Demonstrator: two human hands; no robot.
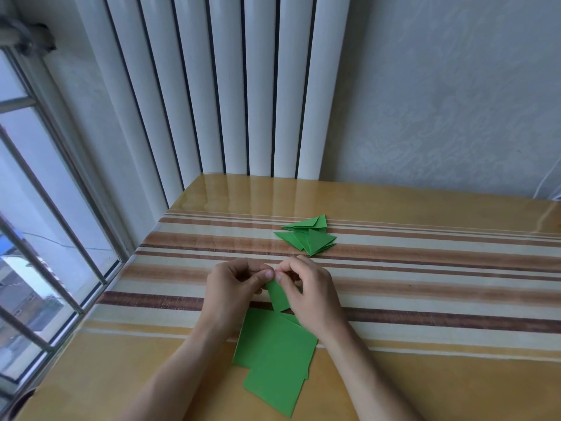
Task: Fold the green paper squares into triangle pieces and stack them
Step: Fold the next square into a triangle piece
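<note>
Mid-task, by the look of it. A loose pile of triangles (306, 238) lies on the table (425, 268) beyond the hands, more scattered than stacked. Left hand (233, 287) and right hand (306, 290) both pinch one folded piece (277, 296) at its top, fingers curled. Flat squares (273, 357) wait underneath, overlapping; count unclear. Fingers hide the fold itself, so its stage cannot be told. Pile count also unreadable.

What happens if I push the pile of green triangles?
The triangles would probably slide apart: they lie loosely overlapped on a glossy table. They look thin and light, so a puff of air might shift them. Folded creases likely make them stiffer than the flat squares.
</note>
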